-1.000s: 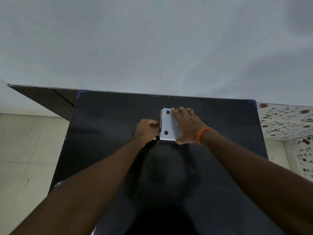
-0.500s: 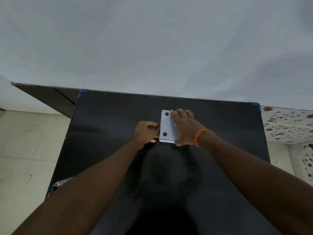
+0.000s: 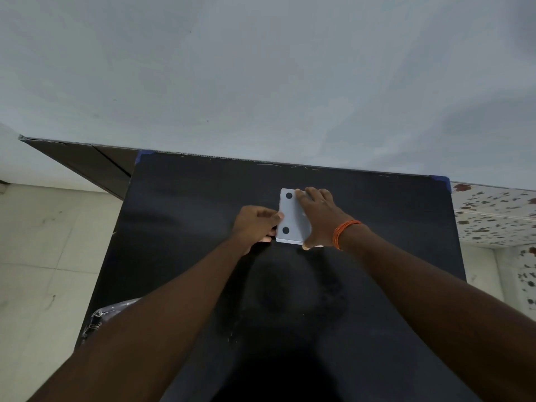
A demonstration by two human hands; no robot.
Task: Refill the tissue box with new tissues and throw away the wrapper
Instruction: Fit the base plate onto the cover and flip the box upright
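1. Grey and flat, the box [image 3: 291, 218] lies on the black tabletop [image 3: 185, 216] in the head view, towards the far edge and about midway across, its underside up with two dark round pads showing along its left side.
2. Pressed on top of the box is the right hand [image 3: 320, 217], palm down, its fingers spread over the right half and reaching the far edge, the thumb hooked at the near right corner. It holds the box down against the tabletop.
3. An orange band [image 3: 343, 232] circles the right wrist.
4. At the box's left edge, the left hand [image 3: 256, 224] is curled narrow, fingertips touching the side of the box about halfway along; whether it pinches a panel or only presses there, I cannot tell.
5. Both forearms stretch in from the near corners of the picture and meet at the box.
6. Beside the tabletop's near left edge, partly hidden by the left forearm, shows something shiny and crinkled [image 3: 100, 317]; what it is cannot be told.
7. Pale tiled floor [image 3: 43, 256] lies to the left, a plain light wall [image 3: 261, 82] rises behind, and a speckled white surface [image 3: 493, 216] sits to the right.
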